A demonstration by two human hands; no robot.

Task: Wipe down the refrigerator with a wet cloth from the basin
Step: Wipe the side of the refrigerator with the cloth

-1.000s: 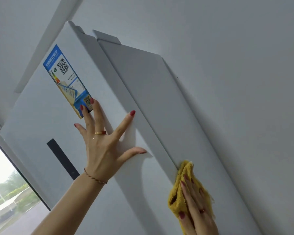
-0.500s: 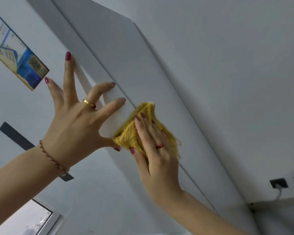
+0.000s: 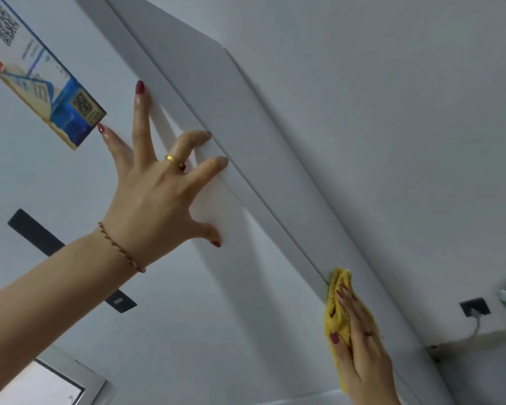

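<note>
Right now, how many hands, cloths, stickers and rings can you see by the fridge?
Hands: 2, left hand and right hand
Yellow cloth: 1
Sticker: 1
Rings: 2, gold ring and red ring
Total: 6

A home, most likely a kitchen or a room beside one; a tall white refrigerator (image 3: 70, 176) fills the left of the view, with a blue energy label (image 3: 38, 83) bearing square codes stuck on its door and a dark strip (image 3: 35, 232) lower down; plain pale painted walls (image 3: 392, 112) stand behind it; a dark wall socket (image 3: 474, 307) with a cable plugged in sits low on the right; a window (image 3: 35, 384) with a pale frame shows at the bottom left.
</note>
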